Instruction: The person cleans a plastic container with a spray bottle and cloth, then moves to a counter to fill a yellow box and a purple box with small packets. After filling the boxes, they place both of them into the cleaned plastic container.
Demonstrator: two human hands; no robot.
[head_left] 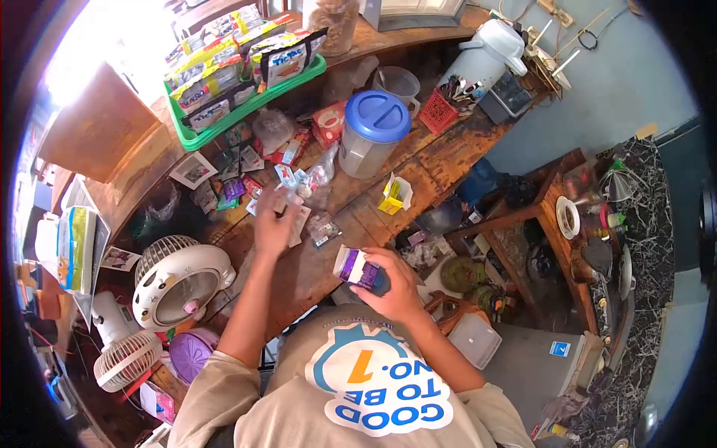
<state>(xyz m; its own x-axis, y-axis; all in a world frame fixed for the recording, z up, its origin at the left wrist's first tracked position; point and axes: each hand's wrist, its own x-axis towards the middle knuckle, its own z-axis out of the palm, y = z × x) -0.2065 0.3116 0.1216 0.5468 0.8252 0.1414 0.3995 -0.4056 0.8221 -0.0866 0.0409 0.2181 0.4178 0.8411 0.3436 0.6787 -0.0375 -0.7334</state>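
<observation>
My right hand [392, 285] is wrapped round a small purple and white box [358, 269] above the table's front edge. My left hand [276, 220] reaches over the wooden table [347, 209], close to a clear plastic bag [321, 170] and some small packets; its fingers are blurred, and I cannot make out whether they hold anything. A clear packet [323, 229] lies between the two hands. Beyond them stands a plastic jug with a blue lid [378, 116]. To its right sits an open yellow and white box [394, 196].
A green tray [250, 104] of snack packs stands at the back left. Two fans, one a white fan [183, 284], are at the left. At the back right are a red basket [438, 112] and a thermos [485, 56]. Wooden shelving [553, 216] stands at the right.
</observation>
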